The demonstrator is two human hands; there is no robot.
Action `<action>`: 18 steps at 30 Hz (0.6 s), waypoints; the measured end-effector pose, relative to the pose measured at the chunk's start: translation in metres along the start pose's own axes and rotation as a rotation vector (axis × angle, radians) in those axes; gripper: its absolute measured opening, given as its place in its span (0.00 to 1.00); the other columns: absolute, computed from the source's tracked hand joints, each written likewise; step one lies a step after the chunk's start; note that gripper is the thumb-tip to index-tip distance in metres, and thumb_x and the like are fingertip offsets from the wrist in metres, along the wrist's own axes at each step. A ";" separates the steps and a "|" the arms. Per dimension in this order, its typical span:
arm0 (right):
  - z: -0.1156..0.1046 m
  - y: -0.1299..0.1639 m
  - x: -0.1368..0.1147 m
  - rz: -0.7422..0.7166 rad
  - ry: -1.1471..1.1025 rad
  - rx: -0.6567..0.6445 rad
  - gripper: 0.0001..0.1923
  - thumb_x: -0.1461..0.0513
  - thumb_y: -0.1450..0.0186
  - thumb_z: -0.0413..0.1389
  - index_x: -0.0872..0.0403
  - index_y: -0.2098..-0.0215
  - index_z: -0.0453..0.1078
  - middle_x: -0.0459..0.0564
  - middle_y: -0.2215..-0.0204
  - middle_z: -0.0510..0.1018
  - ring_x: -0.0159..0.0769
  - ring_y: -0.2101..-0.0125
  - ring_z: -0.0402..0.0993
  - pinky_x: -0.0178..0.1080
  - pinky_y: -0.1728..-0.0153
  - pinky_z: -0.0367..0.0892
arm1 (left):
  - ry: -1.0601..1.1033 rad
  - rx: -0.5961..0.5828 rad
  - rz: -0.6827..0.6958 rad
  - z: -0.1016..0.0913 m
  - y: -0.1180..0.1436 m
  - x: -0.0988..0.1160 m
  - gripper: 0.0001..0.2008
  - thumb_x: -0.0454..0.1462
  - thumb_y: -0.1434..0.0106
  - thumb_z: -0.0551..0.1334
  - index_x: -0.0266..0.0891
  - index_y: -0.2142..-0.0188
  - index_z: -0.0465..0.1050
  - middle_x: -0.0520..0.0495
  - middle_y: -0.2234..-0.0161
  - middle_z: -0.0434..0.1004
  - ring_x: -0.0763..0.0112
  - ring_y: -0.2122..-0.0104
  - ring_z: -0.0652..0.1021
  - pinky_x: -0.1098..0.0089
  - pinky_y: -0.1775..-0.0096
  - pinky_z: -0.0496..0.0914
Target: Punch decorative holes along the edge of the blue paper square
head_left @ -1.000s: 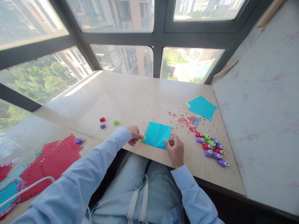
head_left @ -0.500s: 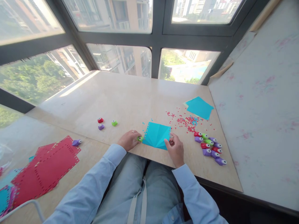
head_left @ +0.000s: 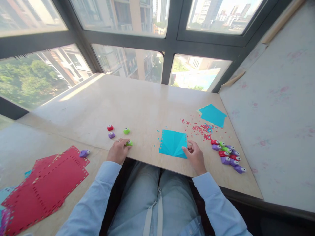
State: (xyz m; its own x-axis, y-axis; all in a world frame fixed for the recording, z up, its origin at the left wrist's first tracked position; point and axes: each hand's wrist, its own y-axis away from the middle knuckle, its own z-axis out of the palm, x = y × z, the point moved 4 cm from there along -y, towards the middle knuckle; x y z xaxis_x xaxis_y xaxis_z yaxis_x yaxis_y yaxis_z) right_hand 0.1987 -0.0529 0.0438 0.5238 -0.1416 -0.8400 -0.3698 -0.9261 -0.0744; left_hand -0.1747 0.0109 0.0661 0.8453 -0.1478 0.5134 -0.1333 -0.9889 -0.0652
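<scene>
My left hand [head_left: 117, 151] is closed on a small green craft punch [head_left: 129, 143] with a white-and-black round top, low over the table near its front edge. A square of blue paper [head_left: 173, 142] lies to the right, with fold creases and rows of punched holes along its left and right sides. My right hand [head_left: 196, 156] grips that sheet's lower right edge between thumb and fingers. Beyond my left hand stand another green punch [head_left: 126, 131], a red punch [head_left: 110, 127] and a purple punch [head_left: 111, 135].
Red and blue punched bits [head_left: 202, 129] are scattered behind the sheet, near more blue paper [head_left: 213, 115]. Several punches [head_left: 225, 151] cluster at the right. Red hole-edged sheets [head_left: 52, 186] lie at the left with a purple punch [head_left: 84, 153]. Windows and a papered wall [head_left: 283, 124] border the table.
My left hand has moved left, away from the blue paper, taking the green punch with it. My right hand stays at the sheet's right edge. The view has shifted slightly.
</scene>
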 end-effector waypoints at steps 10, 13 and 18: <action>0.000 0.006 0.012 0.063 -0.074 0.033 0.35 0.45 0.44 0.58 0.60 0.47 0.65 0.53 0.66 0.76 0.39 0.69 0.71 0.43 0.64 0.69 | 0.063 0.263 -0.161 -0.017 0.010 -0.015 0.20 0.37 0.44 0.57 0.32 0.53 0.70 0.34 0.54 0.72 0.58 0.63 0.76 0.56 0.52 0.71; -0.006 0.014 0.006 0.092 -0.147 0.100 0.35 0.45 0.45 0.60 0.59 0.49 0.65 0.58 0.61 0.76 0.42 0.63 0.73 0.45 0.60 0.71 | 0.139 0.374 -0.153 -0.029 0.026 0.016 0.21 0.39 0.43 0.57 0.32 0.51 0.69 0.35 0.54 0.72 0.60 0.64 0.75 0.55 0.55 0.72; -0.052 0.039 -0.041 0.026 -0.138 0.201 0.26 0.47 0.42 0.60 0.56 0.54 0.70 0.58 0.57 0.76 0.43 0.59 0.73 0.47 0.55 0.69 | 0.511 0.024 -0.038 -0.059 0.091 0.091 0.14 0.45 0.38 0.59 0.45 0.54 0.74 0.45 0.62 0.78 0.64 0.67 0.77 0.63 0.66 0.75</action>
State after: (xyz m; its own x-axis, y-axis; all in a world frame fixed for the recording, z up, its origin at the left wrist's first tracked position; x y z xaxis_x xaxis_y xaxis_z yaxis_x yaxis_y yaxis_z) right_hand 0.2026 -0.1010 0.1031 0.4077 -0.1028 -0.9073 -0.5340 -0.8328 -0.1456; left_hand -0.1401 -0.0919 0.1576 0.4878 -0.0926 0.8680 -0.0906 -0.9944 -0.0551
